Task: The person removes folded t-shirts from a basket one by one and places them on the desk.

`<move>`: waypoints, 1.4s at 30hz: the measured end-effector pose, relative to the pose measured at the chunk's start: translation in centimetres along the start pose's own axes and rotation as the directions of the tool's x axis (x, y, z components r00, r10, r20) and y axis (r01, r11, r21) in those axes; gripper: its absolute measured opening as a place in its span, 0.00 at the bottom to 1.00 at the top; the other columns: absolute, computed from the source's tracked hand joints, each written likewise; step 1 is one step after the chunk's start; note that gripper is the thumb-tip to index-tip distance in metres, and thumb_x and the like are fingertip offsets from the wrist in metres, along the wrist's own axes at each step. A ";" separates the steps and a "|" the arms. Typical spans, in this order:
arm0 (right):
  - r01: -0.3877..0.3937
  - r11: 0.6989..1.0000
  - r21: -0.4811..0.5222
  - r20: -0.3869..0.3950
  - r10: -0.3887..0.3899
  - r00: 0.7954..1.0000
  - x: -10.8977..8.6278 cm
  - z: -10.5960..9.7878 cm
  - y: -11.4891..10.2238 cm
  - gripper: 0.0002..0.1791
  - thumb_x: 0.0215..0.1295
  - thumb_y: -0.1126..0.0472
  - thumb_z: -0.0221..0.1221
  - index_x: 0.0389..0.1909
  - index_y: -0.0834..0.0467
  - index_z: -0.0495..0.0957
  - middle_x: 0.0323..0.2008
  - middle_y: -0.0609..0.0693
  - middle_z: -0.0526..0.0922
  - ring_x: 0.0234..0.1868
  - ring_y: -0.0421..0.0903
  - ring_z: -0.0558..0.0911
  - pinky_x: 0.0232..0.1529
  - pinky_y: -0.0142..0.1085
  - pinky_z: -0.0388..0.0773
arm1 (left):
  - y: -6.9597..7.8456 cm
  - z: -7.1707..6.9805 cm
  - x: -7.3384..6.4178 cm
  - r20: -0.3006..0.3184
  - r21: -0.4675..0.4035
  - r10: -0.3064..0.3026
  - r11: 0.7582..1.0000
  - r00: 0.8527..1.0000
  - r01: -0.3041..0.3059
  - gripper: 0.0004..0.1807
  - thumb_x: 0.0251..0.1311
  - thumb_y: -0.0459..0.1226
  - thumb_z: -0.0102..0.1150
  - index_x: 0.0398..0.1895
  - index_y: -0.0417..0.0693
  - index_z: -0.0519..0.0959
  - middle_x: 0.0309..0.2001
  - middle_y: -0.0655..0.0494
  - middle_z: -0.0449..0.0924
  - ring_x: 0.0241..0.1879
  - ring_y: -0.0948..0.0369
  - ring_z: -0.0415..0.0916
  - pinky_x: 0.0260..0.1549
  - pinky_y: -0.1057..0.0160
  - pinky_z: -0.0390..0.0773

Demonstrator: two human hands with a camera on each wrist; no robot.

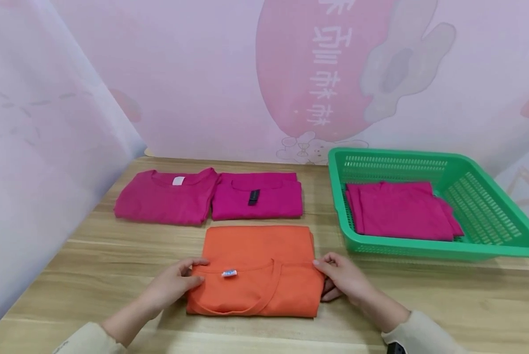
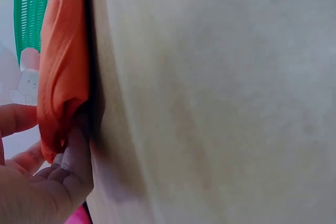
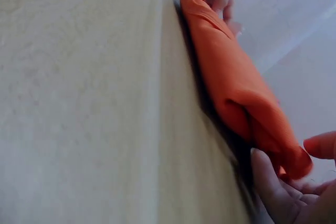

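A folded orange shirt lies near the front of the wooden table, its neckline and a small white-and-blue label facing up. At its left edge, my left hand grips the cloth between thumb and fingers. My right hand pinches the opposite edge, thumb on top and the other fingers at the side and beneath. In the left wrist view, fingers reach under the orange fold. The right wrist view likewise has fingers tucked below the shirt's rolled edge.
Behind the orange shirt lie two folded magenta shirts, one with a white label and one with a black label. A green plastic basket at the right holds folded magenta cloth. A printed pink backdrop rises behind the table.
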State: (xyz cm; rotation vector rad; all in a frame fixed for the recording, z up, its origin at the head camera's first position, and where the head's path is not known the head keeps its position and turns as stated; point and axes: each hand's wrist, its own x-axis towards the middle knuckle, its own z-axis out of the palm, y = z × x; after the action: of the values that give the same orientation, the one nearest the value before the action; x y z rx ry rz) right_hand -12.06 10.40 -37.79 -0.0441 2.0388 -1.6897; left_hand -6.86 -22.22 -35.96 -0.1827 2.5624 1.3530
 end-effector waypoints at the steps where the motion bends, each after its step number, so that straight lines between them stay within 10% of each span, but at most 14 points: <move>1: -0.002 1.000 -0.008 0.004 0.002 1.000 -0.2 -0.2 -0.2 0.17 0.60 0.54 0.51 0.37 0.67 0.65 0.19 0.54 0.73 0.16 0.44 0.74 0.18 0.39 0.75 | 0.1 -0.1 0.0 0.000 0.002 0.002 1.000 1.000 -0.002 0.20 0.50 0.34 0.55 0.49 0.45 0.72 0.27 0.52 0.67 0.28 0.60 0.63 0.26 0.65 0.65; 25: 0.174 0.979 -0.103 0.218 -0.148 0.964 -3.9 -4.6 -4.1 0.25 0.63 0.56 0.47 0.49 0.74 0.60 0.36 0.62 0.72 0.31 0.57 0.77 0.28 0.45 0.75 | 4.2 -2.3 0.9 0.054 -0.081 0.132 0.989 0.990 -0.127 0.21 0.58 0.38 0.48 0.52 0.33 0.65 0.46 0.43 0.70 0.44 0.51 0.68 0.41 0.55 0.69; 42: 0.311 0.941 -0.133 0.181 -0.285 0.941 -5.7 -7.5 -6.4 0.22 0.66 0.57 0.43 0.51 0.72 0.58 0.37 0.61 0.71 0.32 0.54 0.77 0.30 0.48 0.74 | 10.3 0.7 2.2 0.137 -0.147 0.279 0.955 0.951 -0.259 0.13 0.56 0.36 0.50 0.46 0.45 0.72 0.43 0.53 0.73 0.45 0.58 0.68 0.45 0.56 0.68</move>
State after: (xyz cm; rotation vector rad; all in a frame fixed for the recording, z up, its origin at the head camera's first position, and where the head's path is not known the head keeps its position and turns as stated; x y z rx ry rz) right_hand -11.67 17.67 -29.01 -0.5519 2.1220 -1.6275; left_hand -11.13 -15.83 -28.67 0.2531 2.4372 1.5584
